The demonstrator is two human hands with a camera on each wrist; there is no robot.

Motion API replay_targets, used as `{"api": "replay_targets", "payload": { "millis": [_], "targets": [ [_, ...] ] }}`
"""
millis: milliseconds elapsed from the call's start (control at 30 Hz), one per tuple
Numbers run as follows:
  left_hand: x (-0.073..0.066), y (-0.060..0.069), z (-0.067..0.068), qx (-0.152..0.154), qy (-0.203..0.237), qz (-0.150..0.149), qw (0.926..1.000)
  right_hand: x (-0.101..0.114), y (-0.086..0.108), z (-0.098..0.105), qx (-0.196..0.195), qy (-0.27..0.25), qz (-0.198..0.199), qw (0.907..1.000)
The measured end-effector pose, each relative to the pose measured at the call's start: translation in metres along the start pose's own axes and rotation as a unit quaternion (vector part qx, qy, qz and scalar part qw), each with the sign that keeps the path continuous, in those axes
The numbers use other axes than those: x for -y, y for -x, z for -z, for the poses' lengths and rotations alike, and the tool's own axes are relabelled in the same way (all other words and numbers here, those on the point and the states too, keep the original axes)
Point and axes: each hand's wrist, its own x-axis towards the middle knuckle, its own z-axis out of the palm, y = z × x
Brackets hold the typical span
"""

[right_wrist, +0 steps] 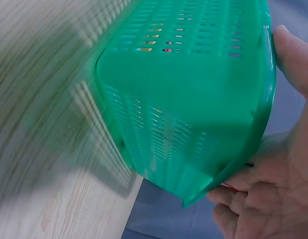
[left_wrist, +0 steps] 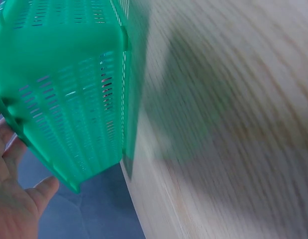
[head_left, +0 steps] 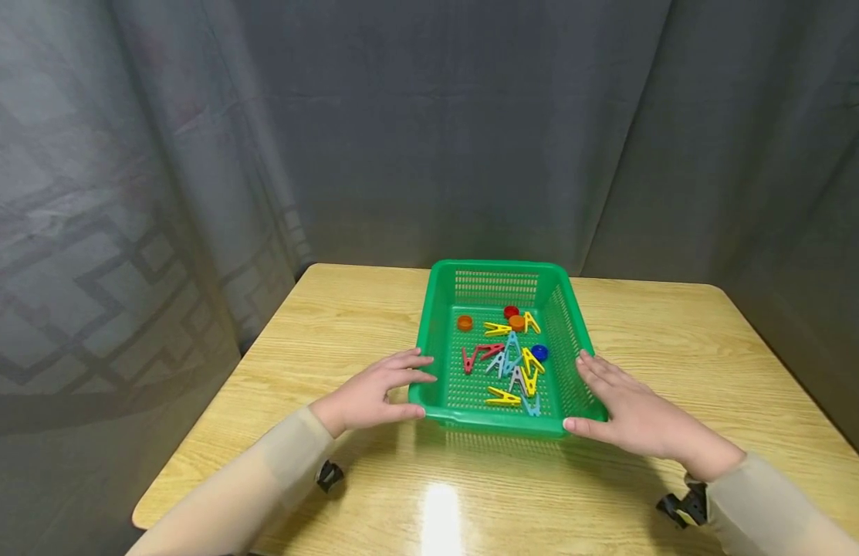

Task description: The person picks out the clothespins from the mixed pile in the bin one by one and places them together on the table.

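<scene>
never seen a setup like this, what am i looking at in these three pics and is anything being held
There's no machine here, just a person working bare-handed. The wide picture comes from a camera worn on the head; the other two come from cameras on the left and right wrists. On the wooden table sits a green basket holding colourful clothespins and a few round caps. The left hand and right hand are at its near corners, fingers fairly straight; neither looks firmly closed on it.
</scene>
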Motion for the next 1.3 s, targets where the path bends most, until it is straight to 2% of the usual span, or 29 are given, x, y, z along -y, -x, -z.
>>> {"api": "replay_targets", "payload": {
  "millis": [333, 533, 633, 767, 833, 967, 1133, 1300],
  "targets": [
    [-0.001, 0.001, 0.001, -0.005, -0.006, -0.001, 1.0, -0.006, 0.001, 0.002, -0.007, 0.006, 0.015, 0.9998],
    [-0.002, 0.003, 0.002, -0.015, -0.015, -0.022, 0.9995, -0.004, 0.003, 0.0, -0.007, 0.008, 0.02, 0.9998],
    [-0.002, 0.0, 0.002, -0.022, -0.017, -0.023, 0.9993, -0.005, 0.003, 0.0, -0.004, 0.007, 0.017, 0.9998],
    [0.0, -0.012, 0.001, -0.026, -0.021, -0.03, 0.999, -0.008, 0.002, 0.0, -0.004, 0.003, 0.014, 0.9999],
    [0.001, -0.018, 0.001, -0.019, -0.028, -0.038, 0.9987, -0.009, 0.002, 0.0, -0.004, -0.001, 0.014, 0.9999],
    [0.002, -0.028, 0.003, 0.019, -0.056, -0.046, 0.9972, -0.009, 0.002, 0.0, -0.001, -0.007, 0.016, 0.9998],
    [0.004, -0.039, 0.006, 0.058, -0.097, -0.063, 0.9916, -0.009, 0.003, 0.001, -0.002, -0.009, 0.017, 0.9998],
    [0.004, -0.046, 0.009, 0.08, -0.119, -0.081, 0.9863, -0.011, 0.003, 0.0, -0.004, -0.006, 0.023, 0.9997]
  ]
}}
